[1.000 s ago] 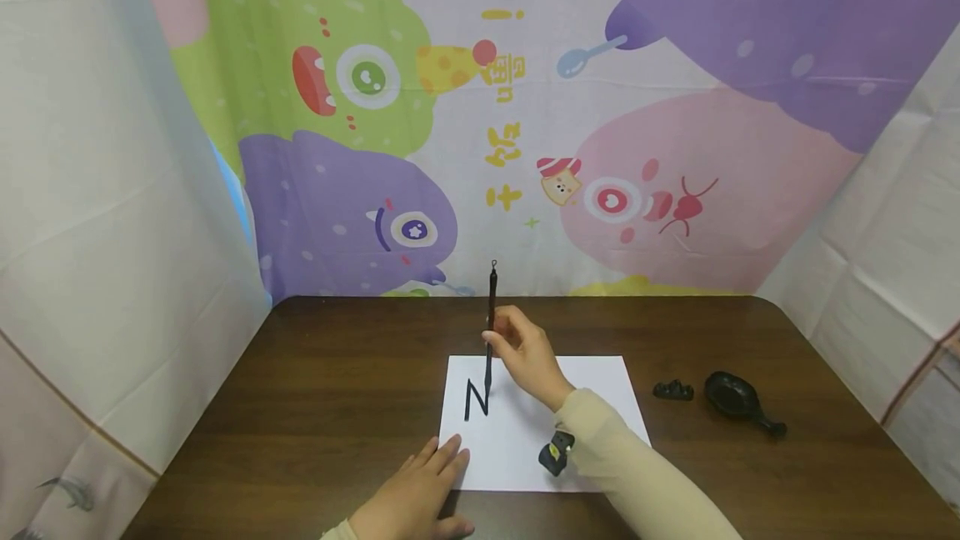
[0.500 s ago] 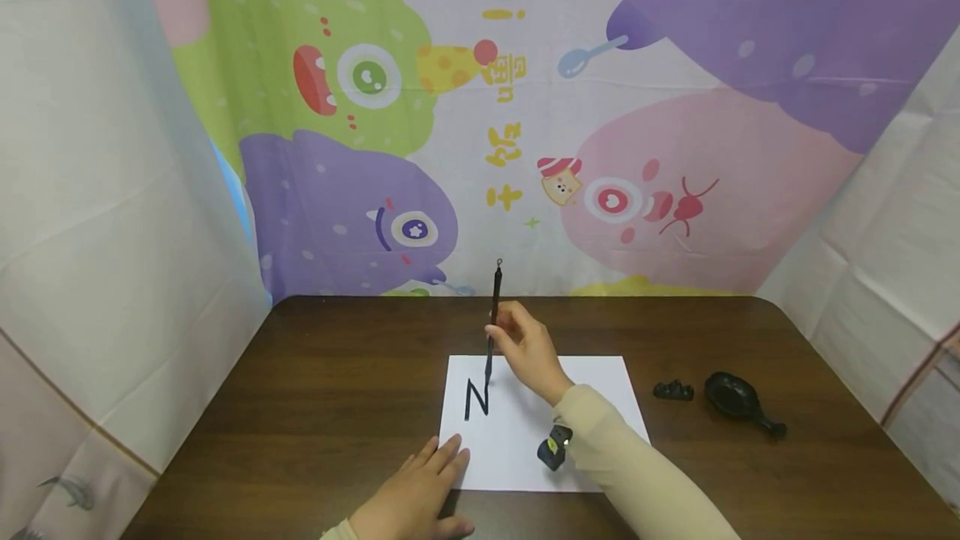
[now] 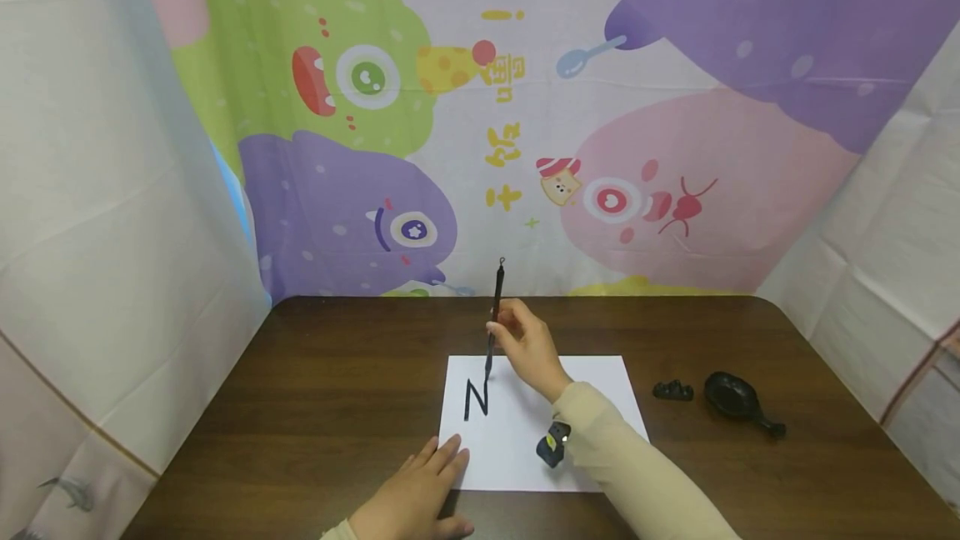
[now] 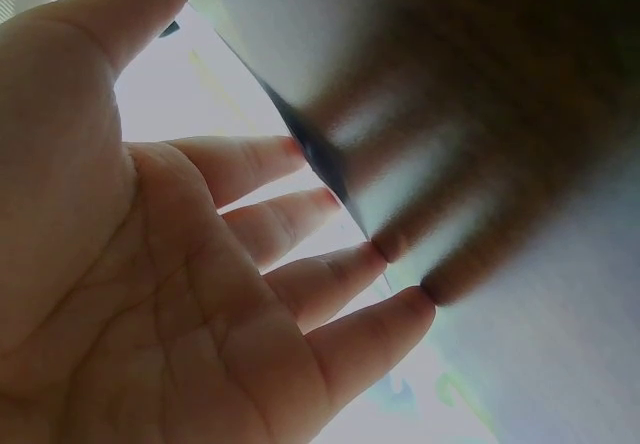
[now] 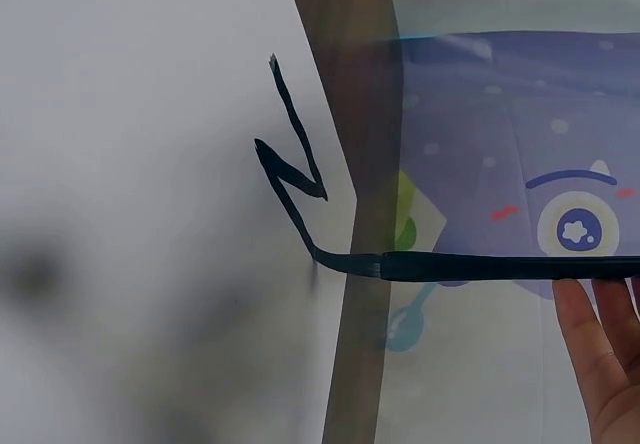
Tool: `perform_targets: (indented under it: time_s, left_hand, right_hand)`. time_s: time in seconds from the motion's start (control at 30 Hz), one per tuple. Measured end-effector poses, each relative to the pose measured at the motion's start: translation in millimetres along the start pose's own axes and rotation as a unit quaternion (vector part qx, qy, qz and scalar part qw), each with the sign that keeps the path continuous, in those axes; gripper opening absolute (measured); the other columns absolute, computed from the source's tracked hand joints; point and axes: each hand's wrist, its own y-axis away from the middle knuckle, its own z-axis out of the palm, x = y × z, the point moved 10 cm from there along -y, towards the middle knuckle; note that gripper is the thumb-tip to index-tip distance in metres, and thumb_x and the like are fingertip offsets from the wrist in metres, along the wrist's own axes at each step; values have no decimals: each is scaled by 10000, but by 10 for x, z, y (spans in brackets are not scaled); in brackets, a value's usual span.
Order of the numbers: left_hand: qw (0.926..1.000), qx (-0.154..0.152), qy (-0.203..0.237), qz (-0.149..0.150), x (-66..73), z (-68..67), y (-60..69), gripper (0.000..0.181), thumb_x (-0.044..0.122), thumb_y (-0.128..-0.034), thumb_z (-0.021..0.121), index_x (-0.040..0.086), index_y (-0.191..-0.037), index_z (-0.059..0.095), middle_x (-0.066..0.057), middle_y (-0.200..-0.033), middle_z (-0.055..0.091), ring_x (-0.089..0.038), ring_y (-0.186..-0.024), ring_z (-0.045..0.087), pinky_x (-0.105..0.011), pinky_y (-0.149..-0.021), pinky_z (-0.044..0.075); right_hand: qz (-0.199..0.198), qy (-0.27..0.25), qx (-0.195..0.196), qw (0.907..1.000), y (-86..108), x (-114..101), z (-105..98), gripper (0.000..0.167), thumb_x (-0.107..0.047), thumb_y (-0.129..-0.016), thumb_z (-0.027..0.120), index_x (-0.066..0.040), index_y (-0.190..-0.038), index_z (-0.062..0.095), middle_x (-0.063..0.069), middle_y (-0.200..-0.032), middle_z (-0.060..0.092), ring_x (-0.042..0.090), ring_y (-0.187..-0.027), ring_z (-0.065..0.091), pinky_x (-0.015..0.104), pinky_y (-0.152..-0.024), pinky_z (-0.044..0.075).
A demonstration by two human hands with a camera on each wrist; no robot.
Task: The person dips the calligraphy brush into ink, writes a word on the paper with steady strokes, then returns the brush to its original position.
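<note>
A dark brush [image 3: 495, 307] stands nearly upright in the fingers of my right hand [image 3: 531, 352], its tip on the white paper [image 3: 540, 457]. Black strokes [image 3: 477, 401] shaped like an N mark the paper's left part. The right wrist view shows the brush [image 5: 480, 267] with its bent tip touching the upper end of the last stroke [image 5: 290, 204], and the right hand's fingers [image 5: 590, 354] against the handle. My left hand [image 3: 416, 490] lies with spread fingers at the paper's lower left edge; the left wrist view shows its palm [image 4: 180, 294] and fingertips touching the surface.
Right of the paper on the brown table [image 3: 337, 407] are a small black brush rest [image 3: 672, 391] and a black dish with a handle [image 3: 733, 397]. A printed curtain [image 3: 480, 123] hangs behind the table, with pale cloth [image 3: 97, 190] at the left side.
My right hand has moved slightly away from me with the brush, and the N's right stroke shows longer upward. The brush's top leans a little more to the right. The left hand has stayed still.
</note>
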Motion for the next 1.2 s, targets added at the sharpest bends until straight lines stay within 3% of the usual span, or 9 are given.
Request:
perform_targets:
  time_s: [0.1,0.23,0.6,0.77,1.2]
  left_hand:
    - [10000,-43,42,-32,-4,4,-4,858,562,-786,726,67,-1439,473,-150,-1546,398,-453,-1382,397,-641,-1013,422]
    - [9999,-108,94,-65,-13,17,-10,857,561,-790,724,73,-1445,466,-144,-1554,388,-450,-1391,385,-643,-1023,411]
    - [9999,-136,76,-72,-13,15,-6,855,565,-794,718,74,-1446,466,-145,-1555,387,-457,-1386,389,-647,-1018,412]
    - [9997,-197,93,-144,-29,37,-14,855,577,-793,712,87,-1449,467,-134,-1559,383,-451,-1393,383,-643,-1025,410]
    - [9998,-160,129,-75,-29,38,-18,856,565,-795,718,72,-1447,464,-146,-1557,384,-457,-1388,387,-654,-1014,412]
  right_hand:
    - [-37,-102,-1,9999,-4,2,-18,186,-79,-934,642,-65,-1112,590,149,-927,643,283,-890,688,350,-714,609]
    - [-182,-214,88,9996,-5,-35,-63,203,-76,-935,642,-17,-1118,577,157,-924,623,297,-885,681,378,-707,611]
    - [-371,550,142,9977,75,-122,-101,173,-113,-929,660,-86,-1093,612,80,-921,657,217,-925,669,270,-747,573]
    - [-594,566,126,9966,107,-152,-90,166,-118,-926,665,-96,-1084,616,65,-906,658,223,-918,681,253,-713,569]
    - [-674,708,98,9952,149,-137,-88,217,-123,-920,674,-51,-1111,604,52,-903,659,177,-868,644,241,-692,538]
